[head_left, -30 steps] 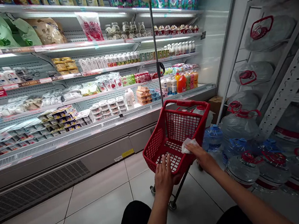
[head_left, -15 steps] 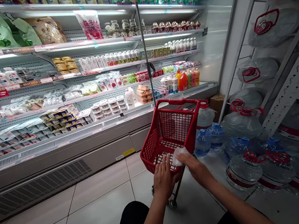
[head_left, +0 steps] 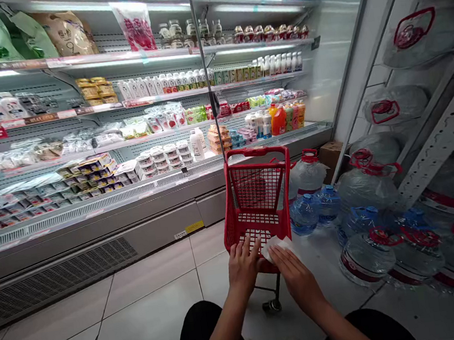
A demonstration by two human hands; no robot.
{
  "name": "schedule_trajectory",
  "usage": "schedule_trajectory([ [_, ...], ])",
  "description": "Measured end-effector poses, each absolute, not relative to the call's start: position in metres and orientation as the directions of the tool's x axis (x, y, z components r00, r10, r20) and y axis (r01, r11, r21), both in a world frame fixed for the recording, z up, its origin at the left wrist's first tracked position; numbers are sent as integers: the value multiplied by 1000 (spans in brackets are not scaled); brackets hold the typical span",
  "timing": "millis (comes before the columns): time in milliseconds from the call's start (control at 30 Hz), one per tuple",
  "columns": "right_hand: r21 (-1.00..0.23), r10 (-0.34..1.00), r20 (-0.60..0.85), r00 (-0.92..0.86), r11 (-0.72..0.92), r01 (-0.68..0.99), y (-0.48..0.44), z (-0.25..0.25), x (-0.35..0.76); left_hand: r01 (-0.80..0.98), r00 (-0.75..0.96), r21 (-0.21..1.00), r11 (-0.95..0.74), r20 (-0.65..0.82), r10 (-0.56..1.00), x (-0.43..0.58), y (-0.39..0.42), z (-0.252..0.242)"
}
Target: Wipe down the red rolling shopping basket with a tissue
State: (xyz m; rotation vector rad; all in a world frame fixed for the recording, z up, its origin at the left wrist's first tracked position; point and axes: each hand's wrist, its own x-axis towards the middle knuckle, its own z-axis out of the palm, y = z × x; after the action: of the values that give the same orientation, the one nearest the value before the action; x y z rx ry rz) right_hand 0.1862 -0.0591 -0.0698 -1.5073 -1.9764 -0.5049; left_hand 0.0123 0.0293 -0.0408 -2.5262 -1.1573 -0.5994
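Observation:
A small red shopping cart point(head_left: 259, 217) with a latticed plastic basket stands before me, its near rim under my hands. On the left of that rim lies my left hand point(head_left: 240, 268), touching it with its fingers stretched apart over the basket. Under the fingers of my right hand point(head_left: 296, 275) a crumpled white tissue point(head_left: 273, 243) is pressed against the right part of the near rim. A thin pole point(head_left: 202, 50) rises from the cart's left side. Below the basket a caster wheel point(head_left: 271, 305) shows between my feet.
Behind the cart runs an open refrigerated shelf point(head_left: 150, 194) with yogurt cups, bottles and bagged goods. Large water jugs point(head_left: 366, 257) and smaller blue-capped bottles point(head_left: 306, 214) stand on the floor at the right, beside a white metal rack point(head_left: 436, 137). My knees flank the near floor.
The cart has turned, so its far end and pole sit further left and its near rim faces me. My right hand moved with the tissue from the right corner, and its fingers now lie flatter.

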Motion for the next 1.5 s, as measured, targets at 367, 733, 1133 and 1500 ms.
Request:
schedule_trajectory([
  [367,7,718,674,-174,230,973,-67,-67,237,651,707,-186,-736,501,499,-19,42,-27],
  [733,-15,679,714,-172,261,965,-58,-72,182,754,592,-143,-641,570,570,23,13,-56],
  [1133,-113,737,675,-46,165,980,-86,-82,281,540,793,-243,-806,469,389,-2,48,-28],
  [1500,-264,744,659,109,93,960,-48,-82,326,620,735,-295,-727,544,405,43,43,-53],
])
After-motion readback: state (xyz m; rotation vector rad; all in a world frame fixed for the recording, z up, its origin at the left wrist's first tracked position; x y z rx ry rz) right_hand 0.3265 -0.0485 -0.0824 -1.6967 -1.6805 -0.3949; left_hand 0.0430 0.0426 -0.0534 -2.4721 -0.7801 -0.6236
